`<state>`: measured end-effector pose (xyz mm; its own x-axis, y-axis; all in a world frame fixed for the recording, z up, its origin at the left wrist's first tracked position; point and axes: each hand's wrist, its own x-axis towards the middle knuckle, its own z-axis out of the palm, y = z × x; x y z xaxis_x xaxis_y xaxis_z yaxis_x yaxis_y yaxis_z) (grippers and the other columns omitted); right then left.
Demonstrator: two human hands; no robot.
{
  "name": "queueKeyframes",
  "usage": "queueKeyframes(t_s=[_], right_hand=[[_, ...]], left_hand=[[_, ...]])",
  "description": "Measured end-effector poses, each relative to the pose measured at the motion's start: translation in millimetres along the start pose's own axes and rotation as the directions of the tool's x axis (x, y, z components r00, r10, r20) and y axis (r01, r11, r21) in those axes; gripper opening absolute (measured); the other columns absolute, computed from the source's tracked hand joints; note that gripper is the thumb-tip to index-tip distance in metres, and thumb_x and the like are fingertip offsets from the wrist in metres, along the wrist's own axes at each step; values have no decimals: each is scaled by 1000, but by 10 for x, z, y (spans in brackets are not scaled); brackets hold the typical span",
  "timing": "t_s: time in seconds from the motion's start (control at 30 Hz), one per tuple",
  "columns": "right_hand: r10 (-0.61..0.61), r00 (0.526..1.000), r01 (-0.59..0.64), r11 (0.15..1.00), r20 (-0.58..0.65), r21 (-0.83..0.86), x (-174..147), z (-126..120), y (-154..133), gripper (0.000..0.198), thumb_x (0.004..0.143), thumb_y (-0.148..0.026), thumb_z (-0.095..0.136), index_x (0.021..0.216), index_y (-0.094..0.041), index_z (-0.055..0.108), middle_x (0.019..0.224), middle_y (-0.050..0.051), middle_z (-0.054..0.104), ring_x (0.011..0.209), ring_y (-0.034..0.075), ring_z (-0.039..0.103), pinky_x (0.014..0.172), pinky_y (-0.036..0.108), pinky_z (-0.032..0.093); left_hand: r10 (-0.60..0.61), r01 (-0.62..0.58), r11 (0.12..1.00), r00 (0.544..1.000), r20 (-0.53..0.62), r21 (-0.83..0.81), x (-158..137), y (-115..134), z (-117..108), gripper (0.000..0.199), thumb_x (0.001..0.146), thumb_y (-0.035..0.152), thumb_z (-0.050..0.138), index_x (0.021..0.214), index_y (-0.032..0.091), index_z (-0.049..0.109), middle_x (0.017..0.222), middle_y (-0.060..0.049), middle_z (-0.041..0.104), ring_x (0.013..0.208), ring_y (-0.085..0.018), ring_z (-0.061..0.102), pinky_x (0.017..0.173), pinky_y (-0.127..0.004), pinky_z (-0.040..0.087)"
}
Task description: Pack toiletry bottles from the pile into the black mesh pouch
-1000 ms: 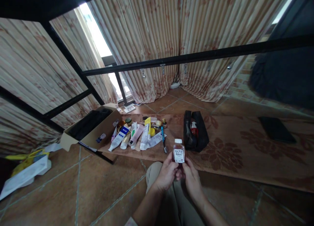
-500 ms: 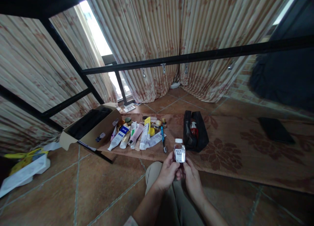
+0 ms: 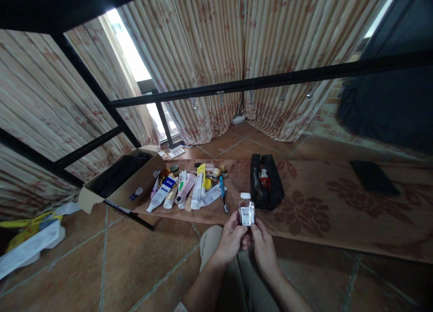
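A clear bottle [image 3: 246,213] with a white cap and a white label stands upright between my two hands, over my lap. My left hand [image 3: 231,237] grips its lower left side, and my right hand [image 3: 263,240] grips the lower right. The bottle's base is hidden by the fingers. Just beyond it sits an open black toiletry bag [image 3: 275,188] with a red pump bottle [image 3: 264,180] inside. To the left lies a blue toothbrush [image 3: 222,192], beside several tubes, among them a white and blue tube [image 3: 162,194] and a yellow and white tube [image 3: 200,181].
A cardboard box [image 3: 145,179] holding dark cloth stands at the left end of the brown patterned mat [image 3: 324,231]. A dark flat object [image 3: 374,177] lies at the right. Behind, a black metal bar [image 3: 270,82] crosses in front of the curtains [image 3: 203,41].
The view has shifted slightly. Both hands keep hold of the bottle in nearly the same pose, and the things on the mat stay where they were.
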<state>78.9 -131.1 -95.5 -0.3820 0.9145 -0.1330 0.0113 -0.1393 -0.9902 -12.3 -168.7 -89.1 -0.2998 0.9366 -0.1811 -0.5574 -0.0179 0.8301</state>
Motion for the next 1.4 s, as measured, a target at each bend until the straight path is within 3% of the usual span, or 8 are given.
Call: queueKeyframes(t_s=[0.13,0.23,0.43,0.67,0.9,1.13,1.3,1.4], right_hand=[[-40,999,40,999,-9,-31,-9,2,-6,46,88,-51,45,116,-18,61,108,9,68,95,24,62,82,33,48],[-35,999,34,999,-9,-40,-22,7,-12,45,88,-51,46,115,-18,61,110,10,68,99,25,62,83,33,47],[-16,999,14,997,-33,-78,-32,17,-24,46,88,-53,45,111,-17,62,106,10,70,88,23,64,77,33,48],[-30,999,28,989,-11,-148,-78,37,-111,47,88,-55,43,113,-18,60,106,10,70,87,23,66,77,32,48],[-38,999,36,964,-1,-262,-137,75,-166,50,89,-57,42,114,-17,59,75,4,70,60,20,62,57,30,46],[-67,997,73,961,29,-268,-134,116,-69,52,86,-55,50,124,-19,56,115,11,69,97,26,67,76,34,51],[-69,996,79,967,49,-241,-154,113,-37,51,86,-54,51,124,-20,55,118,12,68,105,27,65,84,37,51],[-79,995,92,965,60,-244,-167,107,-56,50,87,-53,50,125,-21,54,120,11,67,107,27,64,86,37,51]], left_hand=[[1,-1,1000,1000,2,-13,-3,-5,-3,49,72,23,62,121,20,53,64,7,53,36,-2,39,38,-16,32],[-10,9,1000,1000,-21,-21,-6,-2,-2,51,73,26,63,122,20,52,64,7,54,35,-2,38,37,-16,30],[-13,13,1000,1000,-14,-17,7,2,1,48,71,26,63,119,19,55,60,8,52,34,-3,37,35,-16,31],[-73,71,997,992,-106,-21,-14,42,34,41,73,32,62,113,21,58,56,7,54,32,-6,38,35,-18,30],[-62,56,997,993,-102,-57,-13,63,27,32,76,41,63,100,21,61,58,5,53,34,-7,38,32,-19,28],[-31,18,996,987,-160,-87,20,-16,-49,37,77,50,67,98,20,61,63,3,55,46,-10,46,37,-20,29],[-7,-9,995,986,-164,-97,28,-20,-54,38,78,53,66,95,19,62,64,1,59,56,-14,56,42,-20,30],[9,-27,991,990,-141,-129,13,18,-42,40,76,48,70,104,20,63,78,-2,66,67,-16,61,50,-21,38]])
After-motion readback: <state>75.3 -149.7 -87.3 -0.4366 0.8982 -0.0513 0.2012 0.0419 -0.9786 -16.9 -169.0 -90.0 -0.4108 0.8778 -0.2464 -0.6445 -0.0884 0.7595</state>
